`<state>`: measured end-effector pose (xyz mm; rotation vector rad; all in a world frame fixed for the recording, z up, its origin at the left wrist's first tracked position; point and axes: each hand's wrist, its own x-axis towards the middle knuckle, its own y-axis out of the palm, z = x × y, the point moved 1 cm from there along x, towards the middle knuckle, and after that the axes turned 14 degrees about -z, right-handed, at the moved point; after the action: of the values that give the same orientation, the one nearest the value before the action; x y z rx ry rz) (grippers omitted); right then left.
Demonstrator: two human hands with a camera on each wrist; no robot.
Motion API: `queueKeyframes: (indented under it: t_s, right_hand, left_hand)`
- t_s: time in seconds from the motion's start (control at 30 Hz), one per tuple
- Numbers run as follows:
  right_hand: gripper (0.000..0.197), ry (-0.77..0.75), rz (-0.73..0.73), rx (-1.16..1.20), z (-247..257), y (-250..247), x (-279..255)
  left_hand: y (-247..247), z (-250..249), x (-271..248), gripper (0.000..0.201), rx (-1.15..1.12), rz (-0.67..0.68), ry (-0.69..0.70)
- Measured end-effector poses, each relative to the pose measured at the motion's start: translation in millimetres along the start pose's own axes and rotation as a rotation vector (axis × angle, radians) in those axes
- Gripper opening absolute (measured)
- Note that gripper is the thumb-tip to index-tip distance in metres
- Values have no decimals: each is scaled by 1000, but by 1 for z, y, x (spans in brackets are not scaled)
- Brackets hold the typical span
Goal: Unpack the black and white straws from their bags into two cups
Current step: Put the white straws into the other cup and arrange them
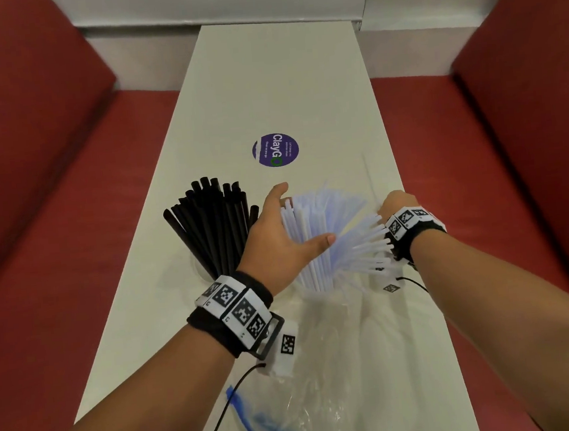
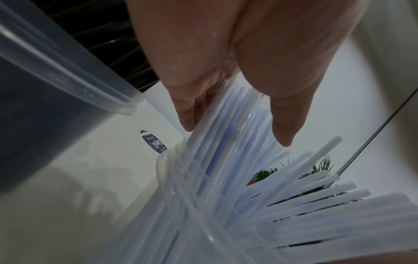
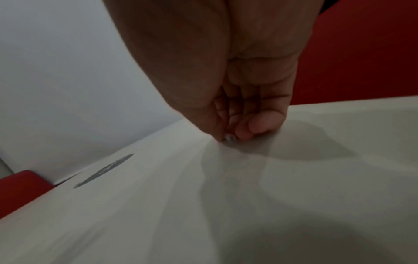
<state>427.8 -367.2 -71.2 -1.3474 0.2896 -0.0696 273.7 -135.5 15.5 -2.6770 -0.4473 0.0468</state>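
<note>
Black straws [image 1: 215,221] stand fanned in a clear cup [image 1: 205,270] on the left of the white table [image 1: 264,79]. Beside them a clear cup [image 2: 162,166] holds a fan of white straws [image 1: 332,225]. My left hand [image 1: 305,213] reaches into that fan with straight fingers on its far side and the thumb across its near side. My right hand [image 1: 395,202] is at the right of the fan, down on the table, and pinches the end of a single white straw [image 1: 370,180] that lies pointing away from me. The right wrist view shows that fingertip pinch [image 3: 228,138].
Two empty clear plastic bags lie on the near table, one with a blue zip [image 1: 256,420] and one under my right forearm [image 1: 372,328]. A purple round sticker [image 1: 275,149] is on the table beyond the cups. Red benches [image 1: 51,201] run along both sides.
</note>
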Motion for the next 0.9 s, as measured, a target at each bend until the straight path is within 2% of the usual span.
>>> queueKeyframes:
  t_s: [0.17, 0.2, 0.27, 0.33, 0.43, 0.63, 0.73, 0.9]
  right_hand:
    - [36, 8, 96, 31, -21, -1, -22]
    - [36, 8, 94, 54, -24, -2, -29]
    - [21, 29, 116, 82, -30, -7, -47]
    - [27, 52, 116, 127, -35, -10, -57]
    - [21, 69, 100, 338, -36, -32, -77]
    - [12, -189, -176, 708, -26, -96, -117]
    - [11, -331, -193, 792, -15, -118, -134]
    - [11, -434, -144, 654, 7, -113, -143]
  left_hand:
    - [-3, -4, -3, 97, 23, 21, 12]
    - [-4, -5, -3, 96, 20, 23, 15]
    - [-7, -9, -4, 92, 7, 34, 20]
    - [-13, -14, -5, 88, 6, 48, 46]
    - [-21, -24, -6, 84, 11, 70, 77]
    - [-26, -31, -6, 81, 81, 115, 103]
    - [-26, -27, -7, 86, 123, 119, 97]
    - [-24, -26, -15, 85, 159, 112, 85]
